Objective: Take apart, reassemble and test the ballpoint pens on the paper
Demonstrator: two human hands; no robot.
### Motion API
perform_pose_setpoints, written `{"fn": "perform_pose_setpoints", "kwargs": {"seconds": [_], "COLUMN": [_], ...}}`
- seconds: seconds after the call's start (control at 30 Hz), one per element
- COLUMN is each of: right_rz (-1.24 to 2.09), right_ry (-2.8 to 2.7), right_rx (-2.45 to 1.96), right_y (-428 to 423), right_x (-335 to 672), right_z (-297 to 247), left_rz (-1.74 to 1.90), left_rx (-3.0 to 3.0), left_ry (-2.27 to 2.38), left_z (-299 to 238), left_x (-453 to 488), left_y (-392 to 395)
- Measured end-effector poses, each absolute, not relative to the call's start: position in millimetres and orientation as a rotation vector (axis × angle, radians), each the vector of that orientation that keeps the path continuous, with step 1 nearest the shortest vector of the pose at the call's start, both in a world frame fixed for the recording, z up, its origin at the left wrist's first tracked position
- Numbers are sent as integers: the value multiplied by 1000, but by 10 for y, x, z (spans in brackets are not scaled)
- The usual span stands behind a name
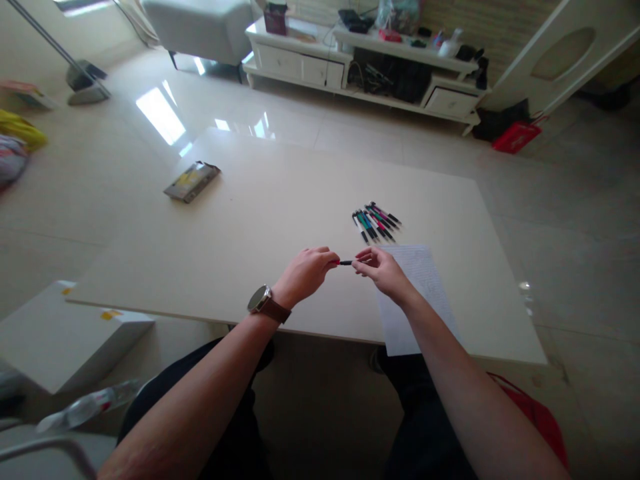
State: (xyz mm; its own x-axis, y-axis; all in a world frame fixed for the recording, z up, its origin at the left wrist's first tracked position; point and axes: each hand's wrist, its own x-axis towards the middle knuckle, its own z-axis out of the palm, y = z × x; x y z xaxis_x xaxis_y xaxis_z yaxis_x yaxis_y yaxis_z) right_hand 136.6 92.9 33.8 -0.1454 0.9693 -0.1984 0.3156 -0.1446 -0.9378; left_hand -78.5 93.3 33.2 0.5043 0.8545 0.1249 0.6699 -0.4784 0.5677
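Note:
My left hand (311,271), with a watch (259,299) on its wrist, is closed on one end of a pen (346,263). A bit of red shows at its fingertips, and the middle of the pen is black. At the other end, my right hand (383,270) pinches the pen between thumb and fingers. The pen lies level between both hands, above the white table (280,220). Just beyond the right hand, several pens (373,223) with coloured barrels lie side by side. A sheet of paper (415,287) with lines of writing lies under my right forearm and overhangs the front edge.
A flat box (193,181) lies at the table's far left. On the floor to the left stand a white box (65,333) and a plastic bottle (90,407). A low white cabinet (300,63) and a grey seat (200,27) stand at the back.

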Motion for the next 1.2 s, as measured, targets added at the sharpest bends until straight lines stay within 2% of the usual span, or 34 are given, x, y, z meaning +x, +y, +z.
{"fn": "perform_pose_setpoints", "kwargs": {"seconds": [0.67, 1.2], "right_rz": [1561, 1356], "right_ry": [-934, -753], "right_rx": [-1153, -1180], "right_y": [878, 959], "right_x": [1078, 1248], "right_z": [207, 210], "left_rz": [631, 582], "left_rx": [2195, 2085], "left_ry": [1312, 1570], "left_z": [298, 277], "left_x": [-723, -844], "left_y": [892, 954]}}
